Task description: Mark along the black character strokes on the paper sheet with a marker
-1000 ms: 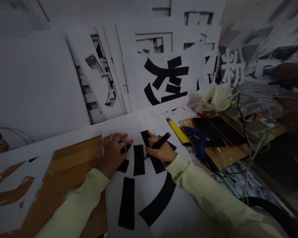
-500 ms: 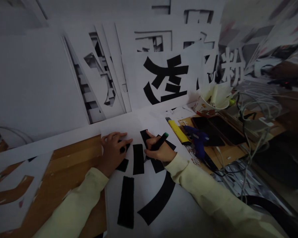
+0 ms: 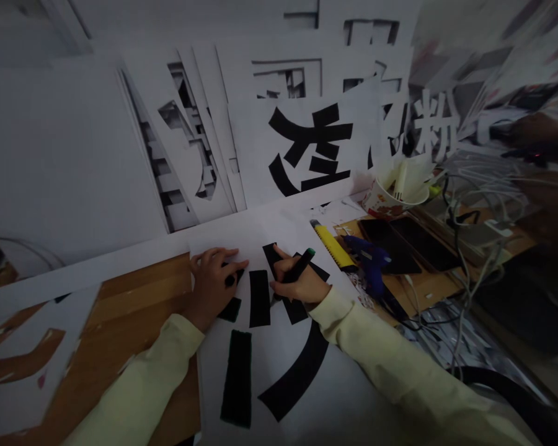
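Note:
A dark marker pen [image 3: 300,267] with a green end is gripped in my right hand [image 3: 298,282]. Its tip meets the white sheet [image 3: 223,384] beside the right edge of a black stroke [image 3: 260,298]. My left hand [image 3: 214,282] lies on the sheet with its fingers spread, partly covering another black piece [image 3: 230,310]. Closer to me are a straight black stroke [image 3: 237,379] with green along its edges and a curved black stroke [image 3: 295,378]. Part of the black shapes under my right hand is hidden.
A yellow cutter [image 3: 332,244], a blue glue gun [image 3: 369,257] and dark phones [image 3: 423,243] lie to the right, near a paper bowl [image 3: 393,197] and tangled cables [image 3: 467,279]. White cut-out boards [image 3: 186,142] lean behind. At far right, another person's hand [image 3: 544,130] shows.
My hands and the marker pen stay almost in place; the pen tip has barely shifted along the stroke's edge. The other person's hand at far right has moved slightly.

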`<state>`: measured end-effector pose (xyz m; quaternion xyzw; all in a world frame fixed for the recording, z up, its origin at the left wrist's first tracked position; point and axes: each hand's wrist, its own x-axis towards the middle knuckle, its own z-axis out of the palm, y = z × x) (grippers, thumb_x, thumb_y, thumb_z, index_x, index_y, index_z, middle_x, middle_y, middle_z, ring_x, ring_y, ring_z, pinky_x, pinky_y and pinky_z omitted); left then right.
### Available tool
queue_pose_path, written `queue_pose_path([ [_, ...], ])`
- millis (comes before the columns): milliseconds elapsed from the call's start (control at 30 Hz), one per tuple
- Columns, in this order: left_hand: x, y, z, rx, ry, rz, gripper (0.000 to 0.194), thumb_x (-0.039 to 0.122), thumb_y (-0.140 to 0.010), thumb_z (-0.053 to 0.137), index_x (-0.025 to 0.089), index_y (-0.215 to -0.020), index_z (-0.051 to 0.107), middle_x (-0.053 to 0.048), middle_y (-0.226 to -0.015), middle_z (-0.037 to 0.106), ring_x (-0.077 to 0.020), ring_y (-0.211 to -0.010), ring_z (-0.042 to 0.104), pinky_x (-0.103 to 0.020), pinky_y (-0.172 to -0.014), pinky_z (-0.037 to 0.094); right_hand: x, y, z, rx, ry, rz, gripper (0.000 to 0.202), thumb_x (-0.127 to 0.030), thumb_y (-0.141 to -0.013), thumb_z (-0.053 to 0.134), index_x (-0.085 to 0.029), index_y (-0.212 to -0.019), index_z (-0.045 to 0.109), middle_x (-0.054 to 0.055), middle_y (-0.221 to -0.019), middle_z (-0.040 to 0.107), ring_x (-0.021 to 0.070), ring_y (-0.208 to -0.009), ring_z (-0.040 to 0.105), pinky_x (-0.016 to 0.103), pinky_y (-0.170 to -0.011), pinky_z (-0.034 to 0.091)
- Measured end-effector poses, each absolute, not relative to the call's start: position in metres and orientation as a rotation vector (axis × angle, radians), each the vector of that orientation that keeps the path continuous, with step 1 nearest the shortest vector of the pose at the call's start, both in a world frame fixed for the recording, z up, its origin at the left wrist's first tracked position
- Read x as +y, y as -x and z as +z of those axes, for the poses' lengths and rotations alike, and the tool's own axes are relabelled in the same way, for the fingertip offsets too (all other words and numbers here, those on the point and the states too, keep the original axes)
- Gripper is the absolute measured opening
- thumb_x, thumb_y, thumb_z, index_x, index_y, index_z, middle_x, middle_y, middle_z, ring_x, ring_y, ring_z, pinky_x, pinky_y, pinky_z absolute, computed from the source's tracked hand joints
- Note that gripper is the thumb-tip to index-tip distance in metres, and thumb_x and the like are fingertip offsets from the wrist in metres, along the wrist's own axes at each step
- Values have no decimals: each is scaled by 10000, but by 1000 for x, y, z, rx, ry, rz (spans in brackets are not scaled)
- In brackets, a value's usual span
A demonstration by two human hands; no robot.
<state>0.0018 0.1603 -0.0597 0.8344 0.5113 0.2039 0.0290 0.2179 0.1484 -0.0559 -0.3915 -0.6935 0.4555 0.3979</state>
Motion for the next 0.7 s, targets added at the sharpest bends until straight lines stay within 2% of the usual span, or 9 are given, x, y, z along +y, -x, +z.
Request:
queue_pose_path([
  [167, 160, -2, -59, 1593, -2563, 621, 359, 89, -821, 520, 323, -1006, 719, -30, -1208, 642, -289, -1151, 470, -552, -960, 281, 151, -217, -63, -1430, 1004, 1096, 342, -230, -720, 633, -234, -499, 372, -121, -418, 358, 82, -418, 379, 453, -1089, 365],
  [267, 159, -1, -60, 1562, -2574, 627, 365, 84, -824, 508, 318, -1014, 715, -32, -1213, 639, -294, -1160, 463, -557, -949, 285, 145, -215, -63, -1372, 1039, 1024, 353, -233, -709, 633, -229, -476, 367, -107, -444, 357, 83, -437, 384, 462, -1080, 379],
  [433, 160, 0, -65, 1552, -2581, 683, 368, 82, -821, 505, 320, -1001, 720, -32, -1203, 646, -293, -1156, 464, -561, -944, 280, 119, -209, -60, -1405, 1090, 965, 333, -174, -675, 600, -225, -472, 341, -110, -449, 335, 74, -424, 313, 472, -1064, 401],
  [600, 160, 0, -66, 1563, -2546, 700, 374, 73, -810, 502, 316, -982, 729, -27, -1197, 649, -287, -1151, 471, -563, -956, 273, 102, -207, -60, -1436, 1120, 911, 330, -156, -680, 594, -218, -481, 338, -107, -469, 325, 76, -439, 311, 478, -1099, 366],
  [700, 160, 1, -66, 1545, -2546, 690, 395, 64, -795, 504, 318, -1004, 722, -27, -1214, 640, -292, -1160, 462, -565, -955, 271, 101, -207, -61, -1442, 1140, 895, 333, -168, -695, 602, -217, -481, 351, -100, -478, 344, 81, -446, 322, 485, -1080, 387],
])
